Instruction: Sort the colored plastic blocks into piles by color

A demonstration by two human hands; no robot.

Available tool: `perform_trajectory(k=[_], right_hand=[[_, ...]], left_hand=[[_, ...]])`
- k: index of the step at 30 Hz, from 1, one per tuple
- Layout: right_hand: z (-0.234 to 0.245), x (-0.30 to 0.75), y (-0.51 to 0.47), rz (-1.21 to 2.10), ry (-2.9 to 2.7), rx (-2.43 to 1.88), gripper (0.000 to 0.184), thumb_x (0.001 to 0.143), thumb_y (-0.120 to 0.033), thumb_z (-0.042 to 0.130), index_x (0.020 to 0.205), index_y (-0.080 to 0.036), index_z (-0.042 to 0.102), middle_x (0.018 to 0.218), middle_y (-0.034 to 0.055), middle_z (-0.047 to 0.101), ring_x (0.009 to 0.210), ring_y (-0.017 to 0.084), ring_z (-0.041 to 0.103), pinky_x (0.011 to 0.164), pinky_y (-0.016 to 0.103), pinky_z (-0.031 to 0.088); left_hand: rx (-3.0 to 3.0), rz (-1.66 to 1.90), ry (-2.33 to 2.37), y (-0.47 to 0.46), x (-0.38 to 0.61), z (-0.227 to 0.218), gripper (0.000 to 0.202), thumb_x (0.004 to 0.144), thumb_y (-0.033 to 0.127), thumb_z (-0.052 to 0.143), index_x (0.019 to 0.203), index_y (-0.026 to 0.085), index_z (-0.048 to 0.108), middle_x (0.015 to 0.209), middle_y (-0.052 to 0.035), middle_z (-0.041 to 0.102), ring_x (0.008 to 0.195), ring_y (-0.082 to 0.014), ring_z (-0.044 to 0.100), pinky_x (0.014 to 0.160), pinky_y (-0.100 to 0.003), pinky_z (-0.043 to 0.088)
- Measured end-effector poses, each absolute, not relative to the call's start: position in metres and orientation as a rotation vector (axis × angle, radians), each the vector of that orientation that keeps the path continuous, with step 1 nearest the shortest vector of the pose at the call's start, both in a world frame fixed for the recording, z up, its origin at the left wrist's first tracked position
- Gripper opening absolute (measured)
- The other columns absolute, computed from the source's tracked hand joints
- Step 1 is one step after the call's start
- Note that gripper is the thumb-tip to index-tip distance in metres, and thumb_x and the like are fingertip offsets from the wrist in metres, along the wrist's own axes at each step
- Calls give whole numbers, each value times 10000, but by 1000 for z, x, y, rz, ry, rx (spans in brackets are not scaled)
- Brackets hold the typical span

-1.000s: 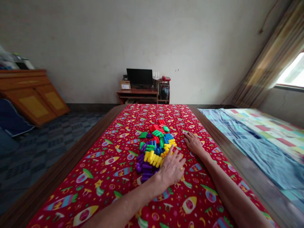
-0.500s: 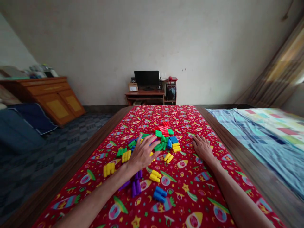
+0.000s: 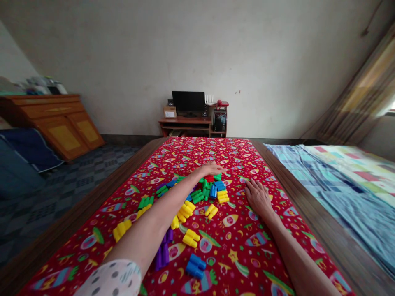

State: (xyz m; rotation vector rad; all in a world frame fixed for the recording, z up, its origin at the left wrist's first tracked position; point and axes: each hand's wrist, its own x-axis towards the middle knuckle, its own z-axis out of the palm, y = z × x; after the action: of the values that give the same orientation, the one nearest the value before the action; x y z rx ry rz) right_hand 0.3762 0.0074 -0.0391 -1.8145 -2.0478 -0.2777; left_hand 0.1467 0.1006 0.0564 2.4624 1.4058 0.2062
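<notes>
My left hand [image 3: 213,168] reaches over the far side of a loose pile of plastic building blocks, its fingers stretched out above a red block [image 3: 210,178] that it partly covers. Green blocks [image 3: 197,196], a blue block [image 3: 213,191] and a yellow block [image 3: 222,196] lie just nearer. My left forearm hides part of the pile. To the right, my right hand [image 3: 258,195] rests flat on the red patterned tablecloth [image 3: 247,238], fingers spread, apart from the blocks. Closer to me lie a purple block [image 3: 162,255] and a separate blue block [image 3: 196,266].
The cloth covers a long table with brown wooden edges [image 3: 288,189]. A bed [image 3: 345,197] adjoins it on the right. Beyond the far end stands a desk with a monitor [image 3: 189,102]. A wooden cabinet [image 3: 61,127] is at the left.
My left hand has moved forward and right, from over the middle of the pile to the red blocks at its far side. My right hand stays on the cloth. The view has shifted slightly.
</notes>
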Motion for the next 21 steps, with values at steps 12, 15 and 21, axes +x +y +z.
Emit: perform_trajectory(k=[12,15,21], right_hand=[[-36,379,5,-248,-2084,-1785,447,967,-328,327,1293,-160,583,1378,127,550,1281,302,470,1066,457,351],[-35,379,5,-237,-2089,-1802,454,969,-339,321,1281,-156,596,1377,125,551,1288,309,463,1073,457,345],[-36,379,4,-257,-2087,-1803,454,968,-337,334,1301,-155,583,1368,135,557,1283,312,469,1068,472,351]], left_hand=[[2914,78,1250,-42,136,31,546,720,510,723,1211,292,624,1440,-81,486,1298,-401,415,1073,-598,290],[2952,186,1354,-59,95,26,408,721,380,748,1097,244,669,1426,-77,501,1241,-345,482,1079,-520,327],[2876,280,1617,-67,22,34,239,756,254,694,995,264,676,1316,-48,566,1171,-266,546,1043,-432,390]])
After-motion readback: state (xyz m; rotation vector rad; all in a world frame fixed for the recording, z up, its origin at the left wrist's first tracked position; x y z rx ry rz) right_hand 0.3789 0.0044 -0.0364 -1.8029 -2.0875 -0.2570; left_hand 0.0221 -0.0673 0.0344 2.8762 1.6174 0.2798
